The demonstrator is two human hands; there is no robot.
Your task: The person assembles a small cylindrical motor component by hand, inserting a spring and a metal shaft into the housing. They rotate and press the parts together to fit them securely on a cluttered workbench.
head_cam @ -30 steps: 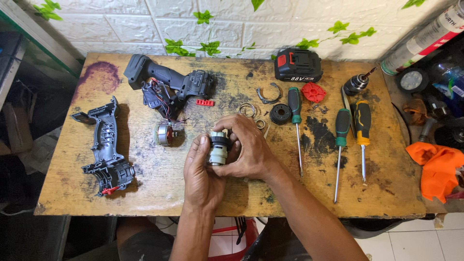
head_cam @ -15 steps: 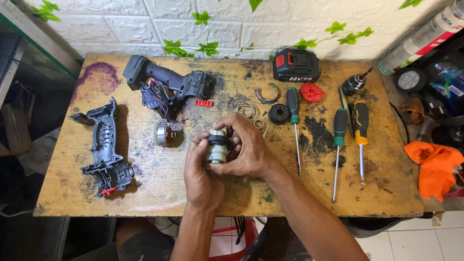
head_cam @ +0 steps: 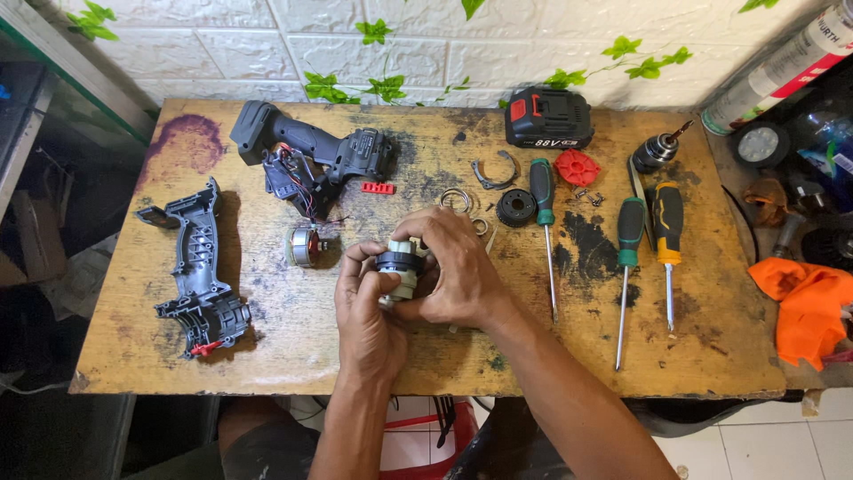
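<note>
Left hand: the left hand [head_cam: 366,313] rises from the near edge of the table [head_cam: 293,356], forearm almost straight up the picture, wrist unbent, back of the hand to the camera; thumb and fingers curl up around the lower part of the gearbox [head_cam: 399,268]
Right hand: the right hand [head_cam: 453,271] comes in from the lower right, forearm slanting across the table's near edge, wrist bent inward; its fingers arch over the top and far side of the gearbox, closed on it
Gearbox: a small cylinder, pale grey with a black ring, pinched between both hands just above the table top; whether it touches the wood cannot be told
Motor: a small round motor [head_cam: 304,246] lies just left of the left fingertips, apart from them
Open drill body: beyond the motor, up and left of the hands, lies the drill body [head_cam: 311,156] with wires showing
Housing half: well to the left of the left hand, a dark empty housing half [head_cam: 200,276]
Screwdrivers: right of the right hand, three screwdrivers [head_cam: 544,227] lie roughly parallel, handles away from the person
Battery: beyond the right hand, near the wall, a black and red battery [head_cam: 548,117]
</note>
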